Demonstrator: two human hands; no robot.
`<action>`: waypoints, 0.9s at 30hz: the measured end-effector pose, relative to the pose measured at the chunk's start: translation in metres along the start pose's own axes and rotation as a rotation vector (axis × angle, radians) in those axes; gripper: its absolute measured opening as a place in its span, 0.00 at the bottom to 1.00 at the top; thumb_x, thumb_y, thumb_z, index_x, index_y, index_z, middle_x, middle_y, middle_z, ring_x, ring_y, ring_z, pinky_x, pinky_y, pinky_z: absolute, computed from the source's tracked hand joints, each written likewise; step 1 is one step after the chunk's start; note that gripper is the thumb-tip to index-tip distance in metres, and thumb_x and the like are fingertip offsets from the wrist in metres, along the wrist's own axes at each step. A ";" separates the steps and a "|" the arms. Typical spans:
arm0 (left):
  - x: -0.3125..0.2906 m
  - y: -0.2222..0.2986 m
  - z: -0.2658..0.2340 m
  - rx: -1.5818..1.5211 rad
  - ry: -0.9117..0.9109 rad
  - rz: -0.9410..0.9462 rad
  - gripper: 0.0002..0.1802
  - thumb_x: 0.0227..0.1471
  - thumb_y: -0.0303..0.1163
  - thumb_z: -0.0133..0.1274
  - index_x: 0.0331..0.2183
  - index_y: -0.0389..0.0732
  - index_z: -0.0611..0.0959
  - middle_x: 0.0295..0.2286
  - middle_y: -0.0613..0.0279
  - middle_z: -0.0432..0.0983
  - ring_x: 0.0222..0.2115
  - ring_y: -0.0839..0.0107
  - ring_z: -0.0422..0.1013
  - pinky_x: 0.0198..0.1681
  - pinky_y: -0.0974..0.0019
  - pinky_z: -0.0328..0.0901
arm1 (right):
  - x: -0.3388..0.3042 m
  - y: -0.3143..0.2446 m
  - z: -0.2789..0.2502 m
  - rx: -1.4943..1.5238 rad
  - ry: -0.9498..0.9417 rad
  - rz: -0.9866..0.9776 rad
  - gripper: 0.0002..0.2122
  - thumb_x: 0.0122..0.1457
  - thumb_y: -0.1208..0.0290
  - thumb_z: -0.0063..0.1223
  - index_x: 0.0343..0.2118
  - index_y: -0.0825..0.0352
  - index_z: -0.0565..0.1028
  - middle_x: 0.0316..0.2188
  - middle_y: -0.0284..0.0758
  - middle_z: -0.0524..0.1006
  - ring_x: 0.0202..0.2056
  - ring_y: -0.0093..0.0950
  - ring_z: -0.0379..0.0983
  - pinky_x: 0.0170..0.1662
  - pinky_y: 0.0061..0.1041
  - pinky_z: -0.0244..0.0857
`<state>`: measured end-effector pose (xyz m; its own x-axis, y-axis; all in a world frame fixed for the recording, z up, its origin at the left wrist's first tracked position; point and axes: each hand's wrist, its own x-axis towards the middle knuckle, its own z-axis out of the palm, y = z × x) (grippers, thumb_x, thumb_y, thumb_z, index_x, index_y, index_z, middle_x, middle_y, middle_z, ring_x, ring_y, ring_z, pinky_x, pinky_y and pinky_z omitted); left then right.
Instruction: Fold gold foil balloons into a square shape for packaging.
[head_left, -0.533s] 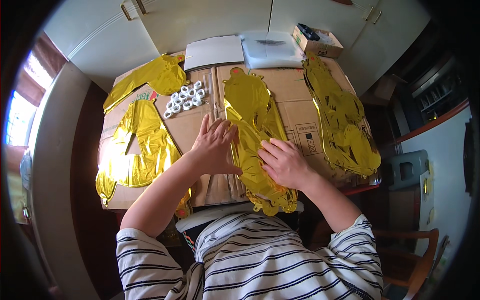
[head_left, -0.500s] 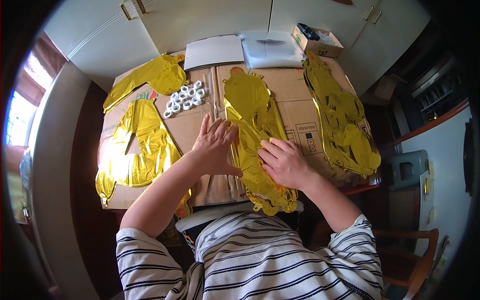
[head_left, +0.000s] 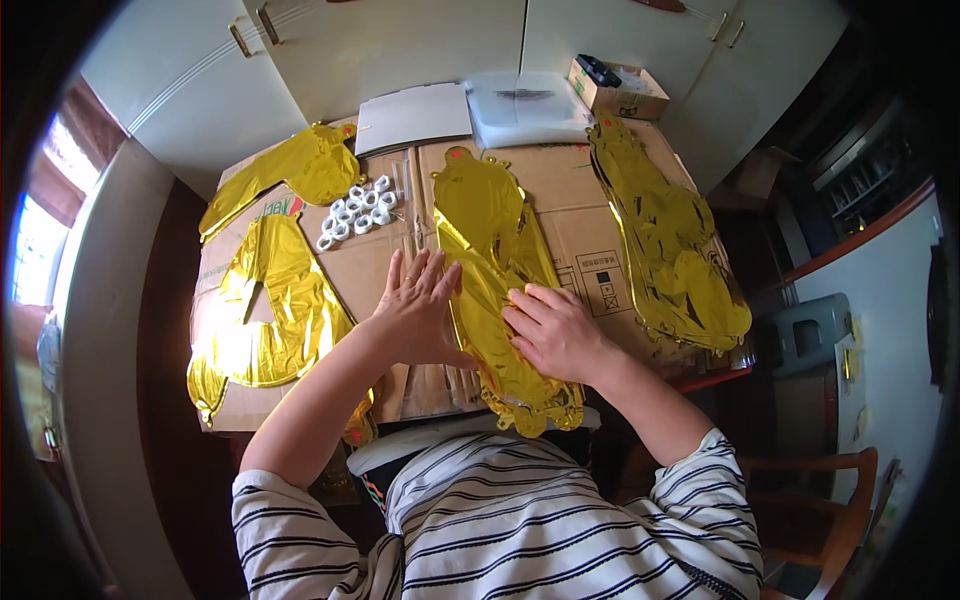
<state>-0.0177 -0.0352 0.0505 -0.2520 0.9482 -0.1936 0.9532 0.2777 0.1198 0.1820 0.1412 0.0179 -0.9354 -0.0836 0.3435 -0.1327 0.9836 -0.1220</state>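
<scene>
A stack of flat gold foil balloons (head_left: 478,205) lies lengthwise in front of me on a cardboard sheet. My left hand (head_left: 412,312) rests along its left edge, fingers spread and thumb reaching over the near part. On the right side of the same stack, my right hand (head_left: 560,335) presses down with bent fingers, the thumb a little apart from them. Its fingertips touch the foil, and I see no fold gripped between them. Left of my left arm lies another gold foil balloon (head_left: 290,335), shiny and shaped like a numeral. The near end of the middle stack is crinkled and scalloped.
More gold foil pieces lie at the far left (head_left: 320,165) and right (head_left: 665,235). White ribbon rolls (head_left: 350,215) cluster beyond my left hand. At the back sit grey-white sheets (head_left: 415,118), a clear plastic pack (head_left: 530,115) and a small box (head_left: 625,95). A wooden chair (head_left: 850,500) stands right.
The whole view has shifted slightly, so the table appears a little lower and further left. Both hands stay on the middle foil stack in nearly the same places.
</scene>
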 end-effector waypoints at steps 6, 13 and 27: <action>0.021 0.007 -0.004 -0.207 0.365 0.294 0.40 0.51 0.50 0.64 0.59 0.39 0.72 0.61 0.44 0.63 0.62 0.45 0.60 0.67 0.45 0.54 | -0.002 0.001 0.005 -0.017 -0.027 0.039 0.18 0.57 0.64 0.61 0.49 0.64 0.77 0.53 0.39 0.76 0.57 0.39 0.68 0.59 0.40 0.61; 0.005 0.010 0.025 -0.261 0.573 0.378 0.24 0.46 0.35 0.67 0.46 0.39 0.81 0.49 0.51 0.73 0.50 0.50 0.70 0.58 0.49 0.64 | -0.011 -0.003 -0.001 0.018 -0.013 0.012 0.17 0.56 0.64 0.61 0.47 0.65 0.77 0.51 0.41 0.75 0.56 0.40 0.68 0.56 0.42 0.63; -0.038 0.038 0.053 -0.338 0.514 0.454 0.24 0.49 0.37 0.64 0.47 0.38 0.80 0.49 0.50 0.72 0.54 0.50 0.68 0.58 0.50 0.64 | -0.030 -0.009 -0.012 0.048 -0.033 0.000 0.20 0.55 0.64 0.64 0.50 0.63 0.76 0.53 0.39 0.73 0.58 0.38 0.66 0.58 0.39 0.62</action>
<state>0.0370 -0.0685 0.0111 0.0268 0.9101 0.4135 0.8996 -0.2023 0.3871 0.2153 0.1368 0.0202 -0.9455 -0.0898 0.3129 -0.1479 0.9748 -0.1670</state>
